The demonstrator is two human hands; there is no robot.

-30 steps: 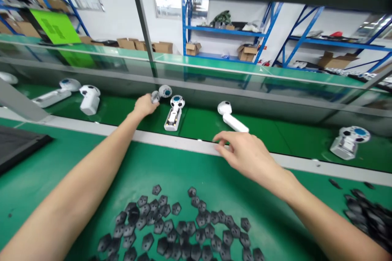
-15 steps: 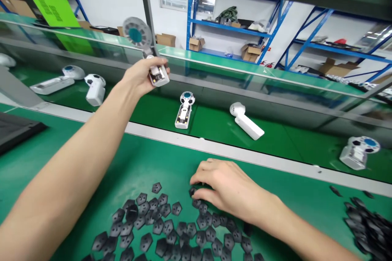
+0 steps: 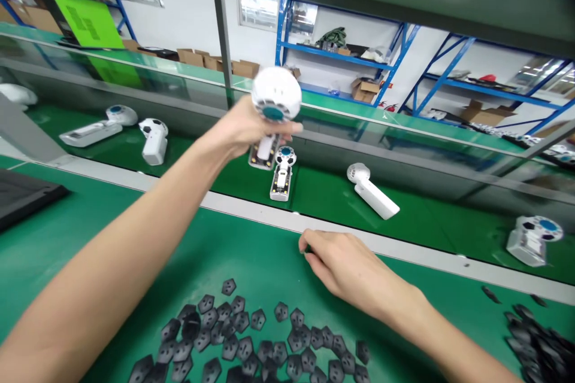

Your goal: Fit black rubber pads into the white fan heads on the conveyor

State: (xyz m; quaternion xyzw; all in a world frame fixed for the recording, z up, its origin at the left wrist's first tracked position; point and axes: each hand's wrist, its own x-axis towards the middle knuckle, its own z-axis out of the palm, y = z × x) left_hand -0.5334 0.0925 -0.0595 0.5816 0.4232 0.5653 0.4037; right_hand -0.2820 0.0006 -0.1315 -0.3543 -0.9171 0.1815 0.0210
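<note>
My left hand is wrapped around a white handheld fan, raised above the conveyor belt; its round head is blurred and its clear handle shows below the fingers. Over the green table, my right hand has its fingertips pinched together. Between them a dark sliver shows, a black pentagon piece mostly hidden by the fingers. Many loose black pentagon pieces are spread on the table in front of me, left of and below that hand.
Along the green belt lie several fans, among them an upright-facing one and a plain white one. A metal rail divides belt from table. Another dark heap of pieces is at right; a black tray at left.
My left hand has moved right and down, turning the fan so its white side shows. My right hand has lifted away from the pentagon pieces, up and right, taking one with it.
</note>
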